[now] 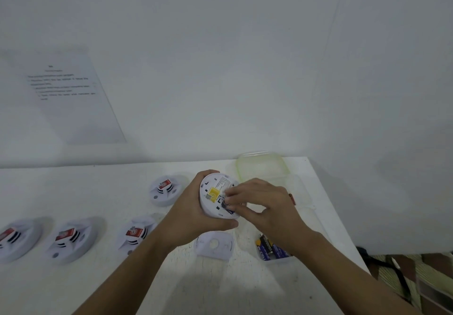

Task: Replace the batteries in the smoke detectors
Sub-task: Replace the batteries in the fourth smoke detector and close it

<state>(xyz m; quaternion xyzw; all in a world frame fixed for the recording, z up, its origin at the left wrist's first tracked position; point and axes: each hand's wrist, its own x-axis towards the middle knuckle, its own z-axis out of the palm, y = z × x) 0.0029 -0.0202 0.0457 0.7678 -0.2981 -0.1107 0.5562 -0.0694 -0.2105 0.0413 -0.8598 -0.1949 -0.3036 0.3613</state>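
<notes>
White mounting plate (213, 244) lies flat on the white table (98, 278) nearest the person, clear container (275, 253) of AA batteries (269, 245) just right of it. Above these, left hand (193, 213) clasps a round smoke detector (215, 196) off the table, back side up (yellow label showing); right hand (259, 204) fingertips pinch at its battery slot, held item too blurred to tell. Four more detectors (71, 240) sit left. Green-rimmed lid (261, 165) and paper sheet (66, 96) at the wall.
</notes>
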